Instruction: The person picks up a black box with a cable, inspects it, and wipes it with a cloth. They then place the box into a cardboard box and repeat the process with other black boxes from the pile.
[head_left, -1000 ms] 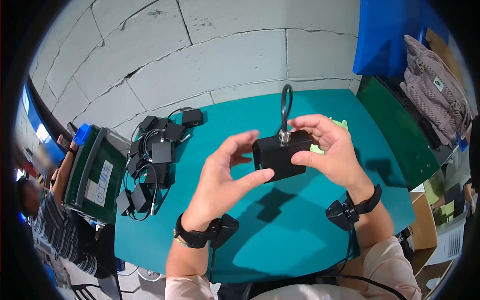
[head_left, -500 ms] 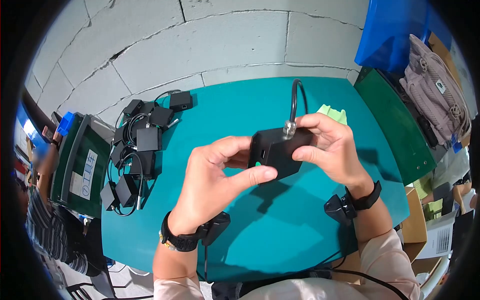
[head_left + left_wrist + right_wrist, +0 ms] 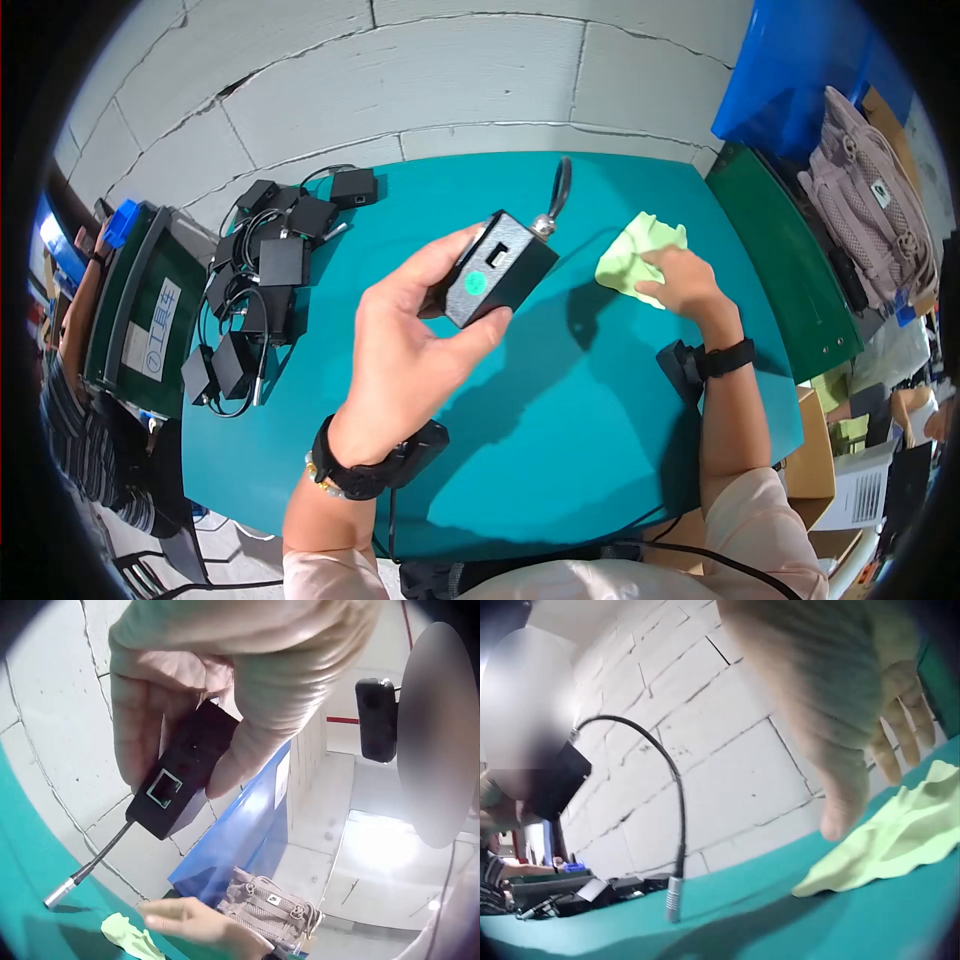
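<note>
A small black box [image 3: 497, 268] with a green round sticker and a port on its end is pinched between the thumb and fingers of my left hand [image 3: 405, 345], above the table. From the box a black cable [image 3: 676, 780] with a metal plug hangs down, seen in the right wrist view. My right hand [image 3: 690, 285] is over a crumpled light green cloth [image 3: 640, 252]; in the right wrist view its fingers [image 3: 911, 724] are spread just above the cloth [image 3: 900, 844], apart from it.
Several black boxes with cables [image 3: 284, 262] lie at the left of the teal table [image 3: 560, 450]. A green case [image 3: 155, 320] stands beyond the left edge, where a person in stripes is. A green panel [image 3: 785, 270], a blue bin [image 3: 790, 80] and a bag [image 3: 868, 190] are at the right.
My right hand has let go of the black box and moved right to the cloth. My left hand has tilted the box, so its end with the sticker faces up.
</note>
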